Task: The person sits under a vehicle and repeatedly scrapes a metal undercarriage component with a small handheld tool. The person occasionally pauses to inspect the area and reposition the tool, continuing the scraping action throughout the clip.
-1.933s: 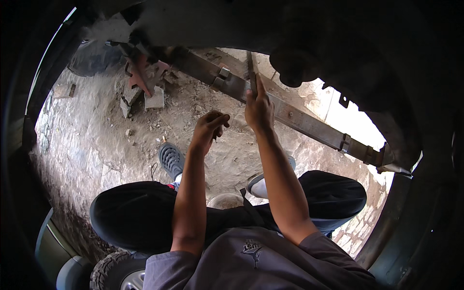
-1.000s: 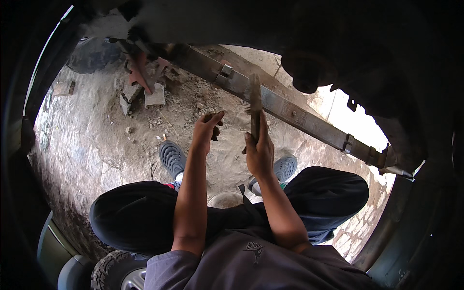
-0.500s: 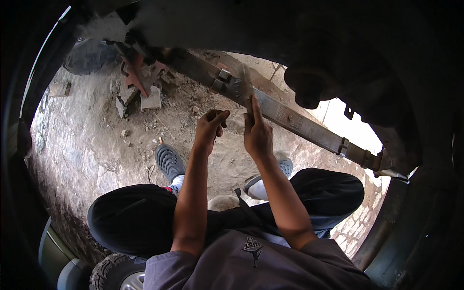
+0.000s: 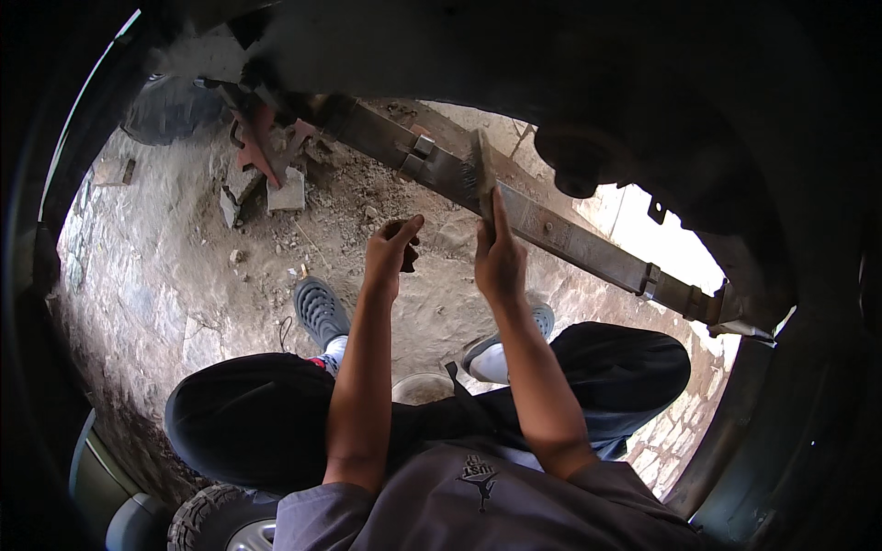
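My right hand [image 4: 501, 266] is closed around the handle of a wire brush [image 4: 485, 165]. The brush's bristles face left and lie against, or just over, a long grey leaf spring [image 4: 574, 237] that slants from upper left to lower right. A metal clamp [image 4: 418, 158] wraps the spring to the left of the brush. My left hand [image 4: 386, 253] hovers over the dirt, short of the spring, fingers curled in. Whatever it may hold is hidden by the fingers.
Red metal stands [image 4: 260, 147] and broken grey blocks [image 4: 287, 190] sit at the far left. Dark vehicle parts [image 4: 588, 161] hang over the far side and right. A tyre [image 4: 197, 519] lies at the lower left. My shoes rest on rough ground [image 4: 276, 257].
My right hand has shifted a little to the right along the spring with the brush, which now stands more upright. My left hand has moved slightly left and down.
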`<control>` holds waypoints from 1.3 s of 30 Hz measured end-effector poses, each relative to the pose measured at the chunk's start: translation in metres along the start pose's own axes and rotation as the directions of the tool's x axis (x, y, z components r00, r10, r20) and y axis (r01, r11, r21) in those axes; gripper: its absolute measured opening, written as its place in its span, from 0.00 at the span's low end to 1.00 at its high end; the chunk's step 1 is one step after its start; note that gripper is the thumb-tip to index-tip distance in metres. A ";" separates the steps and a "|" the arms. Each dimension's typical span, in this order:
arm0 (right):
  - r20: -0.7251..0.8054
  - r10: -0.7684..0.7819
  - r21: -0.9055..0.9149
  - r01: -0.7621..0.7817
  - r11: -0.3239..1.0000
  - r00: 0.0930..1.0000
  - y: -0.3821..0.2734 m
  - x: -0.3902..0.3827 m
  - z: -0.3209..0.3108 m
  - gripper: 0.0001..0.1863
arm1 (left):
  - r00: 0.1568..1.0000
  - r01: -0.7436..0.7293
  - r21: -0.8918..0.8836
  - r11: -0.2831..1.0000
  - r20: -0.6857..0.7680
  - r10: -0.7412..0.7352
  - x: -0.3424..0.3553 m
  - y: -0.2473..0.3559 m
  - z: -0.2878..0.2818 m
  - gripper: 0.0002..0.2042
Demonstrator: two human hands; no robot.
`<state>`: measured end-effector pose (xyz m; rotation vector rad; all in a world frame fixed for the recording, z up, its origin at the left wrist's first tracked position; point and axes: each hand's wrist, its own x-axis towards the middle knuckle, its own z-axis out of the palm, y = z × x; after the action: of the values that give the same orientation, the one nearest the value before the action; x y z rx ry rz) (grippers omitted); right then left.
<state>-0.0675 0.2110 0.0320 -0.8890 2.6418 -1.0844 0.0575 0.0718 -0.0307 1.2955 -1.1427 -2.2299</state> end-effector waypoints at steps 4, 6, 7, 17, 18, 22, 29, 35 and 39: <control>0.011 0.034 -0.130 -0.032 0.991 0.999 -0.001 0.040 -0.034 0.31 | 0.999 -0.040 -0.129 0.991 0.006 0.042 0.011 -0.004 -0.010 0.17; -0.013 -0.012 -0.076 0.011 0.997 1.000 0.010 0.035 -0.044 0.30 | 0.998 -0.021 -0.216 0.976 0.045 0.031 0.006 -0.002 -0.010 0.17; -0.032 -0.033 -0.029 0.032 0.999 0.999 0.013 0.027 -0.044 0.30 | 1.000 -0.007 -0.152 0.988 0.022 0.010 0.007 0.000 -0.007 0.17; 0.348 0.028 0.076 -0.058 0.995 0.937 0.065 -0.137 0.070 0.40 | 0.979 0.018 0.280 0.960 -0.199 0.040 0.034 -0.042 -0.030 0.09; 0.385 0.076 0.051 -0.104 0.993 0.920 0.067 -0.139 0.076 0.40 | 0.970 0.023 0.364 0.931 -0.232 0.067 0.044 -0.064 -0.048 0.09; 0.362 0.155 -0.072 -0.138 0.988 0.919 0.100 -0.139 0.072 0.39 | 0.955 0.129 0.174 0.976 -0.286 -0.075 0.027 -0.088 -0.041 0.08; 0.040 -0.034 -0.262 0.043 0.964 0.999 0.093 -0.136 0.081 0.39 | 0.966 -0.012 0.223 0.975 0.254 -0.046 0.020 -0.097 -0.032 0.10; 0.229 0.249 0.377 -0.322 0.869 0.941 0.037 -0.104 0.065 0.26 | 0.965 0.119 0.050 0.992 0.230 -0.128 -0.006 -0.075 -0.005 0.12; 0.273 0.269 0.437 -0.369 0.820 0.923 0.046 -0.096 0.060 0.24 | 0.965 0.027 0.090 0.996 0.257 -0.050 -0.001 -0.074 -0.008 0.13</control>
<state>0.0097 0.2561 -0.0508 -0.4010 2.0991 -1.3825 0.0734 0.1148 -0.0887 1.0873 -1.3282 -2.4593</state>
